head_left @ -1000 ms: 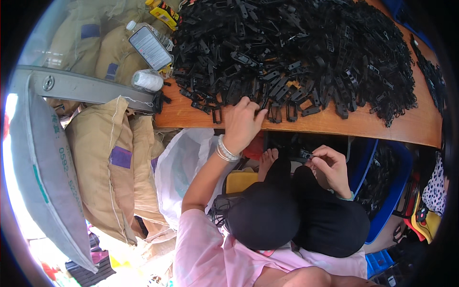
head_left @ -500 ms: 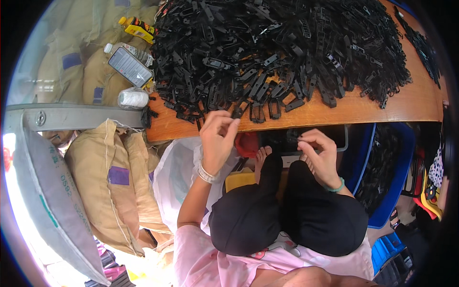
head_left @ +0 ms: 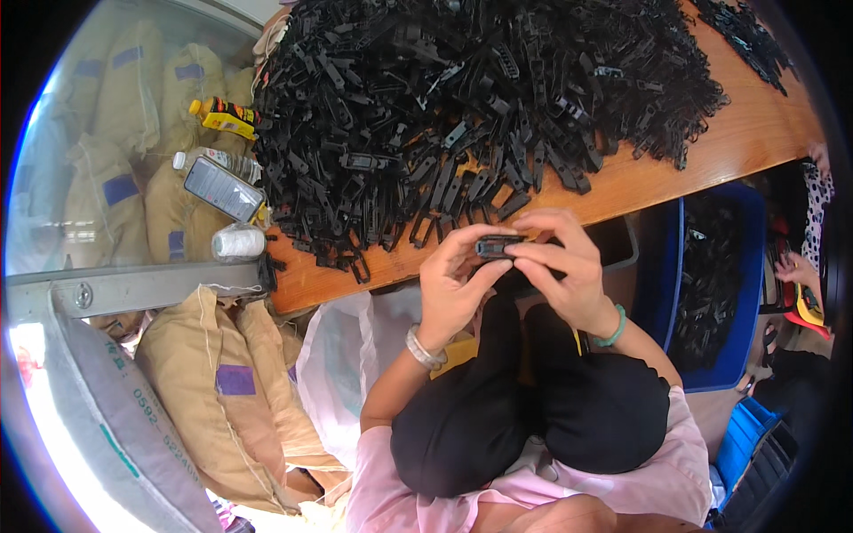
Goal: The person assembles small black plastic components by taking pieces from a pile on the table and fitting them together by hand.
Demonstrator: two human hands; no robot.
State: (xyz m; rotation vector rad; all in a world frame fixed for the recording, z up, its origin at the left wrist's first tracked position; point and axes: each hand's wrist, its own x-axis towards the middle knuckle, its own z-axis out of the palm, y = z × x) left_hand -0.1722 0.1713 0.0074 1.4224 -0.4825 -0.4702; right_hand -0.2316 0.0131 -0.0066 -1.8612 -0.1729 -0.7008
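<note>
From the head view, both hands meet just over the near edge of the wooden counter [head_left: 755,133]: the left hand [head_left: 453,289] and right hand [head_left: 569,275] each keep a fingertip grip on one small black plastic clip [head_left: 498,246], just beside the heaped black clips [head_left: 462,107]

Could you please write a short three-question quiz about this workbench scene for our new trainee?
1. True or false: the left hand and the right hand both grip one small black plastic part.
2. What fills the blue crate to the person's right? A) water bottles B) black parts C) tan sacks
3. Which wrist wears the green bead bracelet?

Key
1. True; the fingertips of both hands meet on it, in front of the wooden table edge.
2. B
3. The right; the left wears a silver bracelet.
</note>
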